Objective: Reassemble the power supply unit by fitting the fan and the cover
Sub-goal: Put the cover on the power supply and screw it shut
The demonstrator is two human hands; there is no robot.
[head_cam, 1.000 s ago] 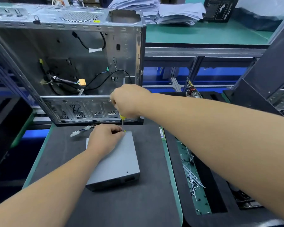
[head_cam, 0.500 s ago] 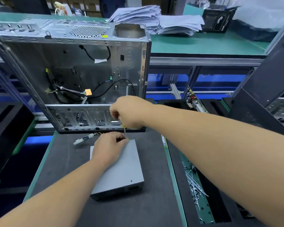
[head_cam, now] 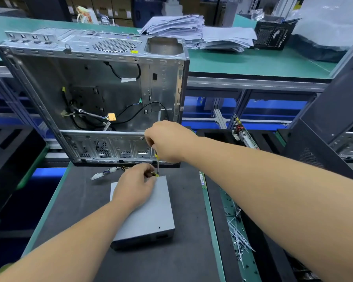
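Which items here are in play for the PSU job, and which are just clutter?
In play:
PSU, cover on
screwdriver, gripped by right hand, tip at the far corner
left hand, resting on the cover
PSU cables

Clutter:
PC case
paper stacks
black box
circuit board

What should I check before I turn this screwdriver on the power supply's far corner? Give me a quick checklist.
1. Cover on the power supply unit: looks seated, ok.
2. Left hand steadying the far edge: ok.
3. Right hand gripping the screwdriver, shaft near upright: ok.
4. Tip seated in a screw: cannot tell, fingers hide it.
5. Yellow wires clear of the tip: not ok, right beside it.
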